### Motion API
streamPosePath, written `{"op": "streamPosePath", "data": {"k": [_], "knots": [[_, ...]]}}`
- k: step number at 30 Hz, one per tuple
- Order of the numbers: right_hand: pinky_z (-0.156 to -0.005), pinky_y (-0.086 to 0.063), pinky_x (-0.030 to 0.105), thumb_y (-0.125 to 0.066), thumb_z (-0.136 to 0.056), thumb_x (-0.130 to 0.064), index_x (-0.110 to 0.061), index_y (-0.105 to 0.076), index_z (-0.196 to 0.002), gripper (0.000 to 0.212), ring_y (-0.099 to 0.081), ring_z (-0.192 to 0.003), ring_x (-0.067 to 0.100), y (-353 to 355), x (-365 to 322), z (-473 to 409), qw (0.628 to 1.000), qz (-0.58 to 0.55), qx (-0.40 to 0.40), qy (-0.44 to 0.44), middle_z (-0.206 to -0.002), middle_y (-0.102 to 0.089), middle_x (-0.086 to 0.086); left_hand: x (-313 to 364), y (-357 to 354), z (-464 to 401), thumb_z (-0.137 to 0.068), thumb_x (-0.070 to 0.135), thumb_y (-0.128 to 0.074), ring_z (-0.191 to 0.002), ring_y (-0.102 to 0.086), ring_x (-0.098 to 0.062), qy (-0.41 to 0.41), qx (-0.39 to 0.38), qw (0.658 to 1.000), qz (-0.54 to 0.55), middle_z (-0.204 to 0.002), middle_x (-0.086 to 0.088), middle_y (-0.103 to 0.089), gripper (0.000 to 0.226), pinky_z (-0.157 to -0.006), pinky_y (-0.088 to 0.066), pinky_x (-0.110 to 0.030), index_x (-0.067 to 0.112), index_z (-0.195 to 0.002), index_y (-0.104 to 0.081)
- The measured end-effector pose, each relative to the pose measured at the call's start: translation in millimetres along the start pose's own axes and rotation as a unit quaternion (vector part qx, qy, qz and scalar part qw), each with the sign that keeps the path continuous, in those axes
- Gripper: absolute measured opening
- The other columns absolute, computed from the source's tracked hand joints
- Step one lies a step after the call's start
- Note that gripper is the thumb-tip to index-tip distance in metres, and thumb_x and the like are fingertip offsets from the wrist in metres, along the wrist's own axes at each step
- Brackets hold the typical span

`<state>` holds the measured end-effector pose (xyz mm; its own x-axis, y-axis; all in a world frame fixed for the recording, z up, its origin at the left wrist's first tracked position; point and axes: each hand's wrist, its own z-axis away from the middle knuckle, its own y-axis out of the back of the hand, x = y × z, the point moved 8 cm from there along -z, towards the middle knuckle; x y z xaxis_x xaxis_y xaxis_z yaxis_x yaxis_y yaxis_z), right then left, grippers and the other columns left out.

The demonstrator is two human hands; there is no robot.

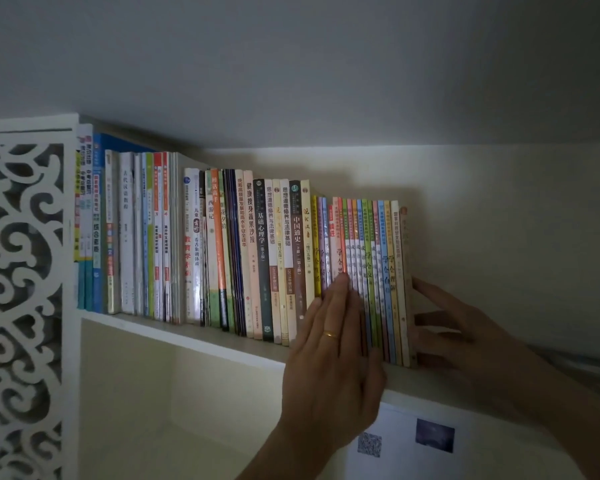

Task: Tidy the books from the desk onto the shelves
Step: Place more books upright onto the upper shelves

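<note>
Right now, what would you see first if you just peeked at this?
First, the long row of colourful books standing upright along the white shelf. Then the two hands at its right end: the left hand lies flat on the thin spines, and the right hand touches the last book's side.

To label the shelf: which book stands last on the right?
The cream book at the row's right end; the right hand rests against it, with no book beyond.

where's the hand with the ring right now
In the head view, the left hand lies flat against the thin colourful spines at the row's right end.
</note>
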<state>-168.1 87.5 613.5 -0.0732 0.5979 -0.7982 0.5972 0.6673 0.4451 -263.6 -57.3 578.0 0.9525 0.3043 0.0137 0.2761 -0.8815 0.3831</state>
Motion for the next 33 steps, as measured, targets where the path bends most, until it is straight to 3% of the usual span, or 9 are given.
{"op": "streamPosePath", "data": {"k": [4,6,9,11,13,17,26,30,33], "knots": [[-0.092,-0.059,0.042,-0.068,-0.093,-0.033,-0.070,-0.037,-0.136,0.064,-0.067,-0.114,0.017,-3.3,3.3,4.2,1.000,0.030,0.007,0.000,-0.130,-0.064,-0.009,2.7,0.8,-0.6,-0.104,0.043,-0.020,-0.158,-0.013,-0.023,-0.010,-0.010,1.000,0.001,-0.170,-0.011,-0.017,0.067,-0.124,-0.028,-0.048,0.005,-0.157,-0.034],[-0.096,-0.057,0.044,-0.069,-0.092,-0.036,-0.066,-0.033,-0.141,0.068,-0.063,-0.120,0.015,-5.0,-1.3,7.2,0.998,0.058,0.021,0.005,-0.136,-0.059,-0.013,3.2,12.6,-5.1,-0.106,0.035,-0.032,-0.156,-0.022,-0.021,-0.020,0.005,0.999,0.025,-0.166,-0.011,-0.031,0.055,-0.126,-0.025,-0.048,0.007,-0.153,-0.045],[-0.108,-0.047,0.047,-0.079,-0.079,-0.047,-0.044,-0.020,-0.155,0.096,-0.050,-0.132,0.017,-3.3,-27.4,8.1,0.970,0.169,0.168,0.042,-0.149,-0.044,-0.010,-14.1,54.1,-34.9,-0.099,0.018,-0.052,-0.140,-0.046,-0.019,-0.015,0.094,0.995,0.029,-0.145,-0.007,-0.058,0.038,-0.127,-0.020,-0.046,0.011,-0.135,-0.063],[-0.108,-0.044,0.046,-0.080,-0.073,-0.057,-0.034,-0.011,-0.157,0.111,-0.045,-0.135,0.023,-11.9,-56.3,6.7,0.933,0.232,0.262,0.080,-0.154,-0.035,-0.001,-27.8,76.1,-64.5,-0.099,0.025,-0.054,-0.140,-0.043,-0.025,-0.003,0.123,0.992,-0.037,-0.145,-0.011,-0.055,0.044,-0.124,-0.024,-0.049,0.010,-0.140,-0.060],[-0.101,-0.046,0.047,-0.077,-0.071,-0.065,-0.031,-0.005,-0.157,0.117,-0.045,-0.133,0.028,-26.1,-73.0,-3.2,0.918,0.247,0.298,0.091,-0.151,-0.032,0.004,-34.5,82.3,-87.0,-0.100,0.032,-0.055,-0.142,-0.037,-0.032,-0.009,0.110,0.989,-0.095,-0.149,-0.017,-0.048,0.050,-0.122,-0.025,-0.053,0.008,-0.144,-0.055],[-0.088,-0.051,0.047,-0.071,-0.069,-0.077,-0.027,-0.004,-0.157,0.121,-0.053,-0.119,0.033,-35.9,-83.7,-19.8,0.890,0.264,0.360,0.094,-0.138,-0.041,0.009,-38.1,80.6,-99.8,-0.096,0.034,-0.057,-0.139,-0.035,-0.036,-0.033,0.092,0.984,-0.147,-0.144,-0.022,-0.047,0.052,-0.126,-0.012,-0.051,0.008,-0.141,-0.056],[-0.088,-0.052,0.045,-0.075,-0.073,-0.060,-0.017,-0.013,-0.156,0.112,-0.052,-0.116,0.031,-37.2,-66.2,-20.6,0.888,0.215,0.388,0.123,-0.135,-0.043,0.010,-32.8,77.9,-107.0,-0.094,0.037,-0.049,-0.137,-0.040,-0.040,-0.012,0.084,0.989,-0.124,-0.142,-0.022,-0.046,0.051,-0.122,-0.022,-0.056,0.013,-0.138,-0.058],[-0.087,-0.055,0.048,-0.077,-0.073,-0.062,-0.013,-0.016,-0.155,0.113,-0.053,-0.117,0.031,-31.7,-62.2,-14.6,0.878,0.201,0.415,0.130,-0.136,-0.043,0.012,-30.2,69.1,-119.5,-0.086,0.047,-0.047,-0.146,-0.028,-0.041,0.026,0.025,0.987,-0.156,-0.152,-0.019,-0.034,0.061,-0.124,-0.013,-0.059,0.021,-0.141,-0.053],[-0.088,-0.054,0.049,-0.076,-0.073,-0.066,-0.009,-0.011,-0.156,0.120,-0.051,-0.121,0.036,-28.0,-60.0,-9.6,0.867,0.214,0.434,0.123,-0.139,-0.042,0.016,-26.8,69.2,-121.4,-0.078,0.043,-0.043,-0.145,-0.027,-0.041,0.049,0.020,0.988,-0.146,-0.153,-0.018,-0.033,0.059,-0.124,-0.010,-0.059,0.019,-0.130,-0.057]]}}
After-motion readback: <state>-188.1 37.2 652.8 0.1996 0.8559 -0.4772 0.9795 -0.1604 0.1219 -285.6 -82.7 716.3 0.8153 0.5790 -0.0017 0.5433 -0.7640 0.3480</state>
